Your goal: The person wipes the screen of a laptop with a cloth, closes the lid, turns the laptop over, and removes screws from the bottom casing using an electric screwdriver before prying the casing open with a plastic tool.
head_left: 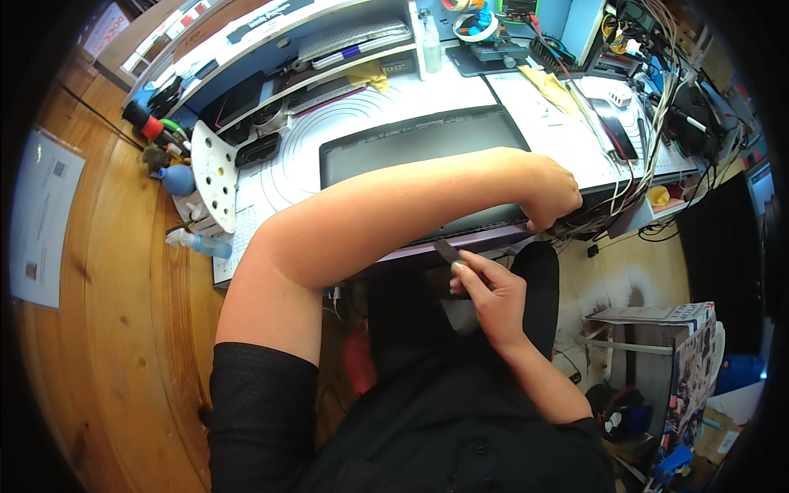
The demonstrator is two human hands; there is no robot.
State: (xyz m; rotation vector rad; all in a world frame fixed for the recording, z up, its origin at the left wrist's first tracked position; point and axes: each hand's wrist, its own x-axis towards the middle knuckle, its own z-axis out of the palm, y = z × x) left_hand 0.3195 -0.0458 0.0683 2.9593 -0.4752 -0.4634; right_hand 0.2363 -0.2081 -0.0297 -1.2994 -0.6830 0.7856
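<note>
A wide flat black panel (427, 135) with rounded corners and a vented strip along its far edge lies on the desk. My left forearm crosses over it and hides much of its middle. At its near right corner, my left hand (552, 193) is closed, fingers curled down and thumb against the edge. Below the near edge, my right hand (496, 300) pinches a slim dark hand tool (446, 251) between thumb and fingers. Its flat tip points up and left, close to the panel's front edge. The tool's exact kind is unclear.
A white holed tool rack (215, 177) and a spray bottle (201, 244) stand at the left. Shelves (345, 74) run along the back. Loose cables (657, 156) hang at the right, near a yellow cloth (551, 89). A cardboard box (682, 353) sits low right.
</note>
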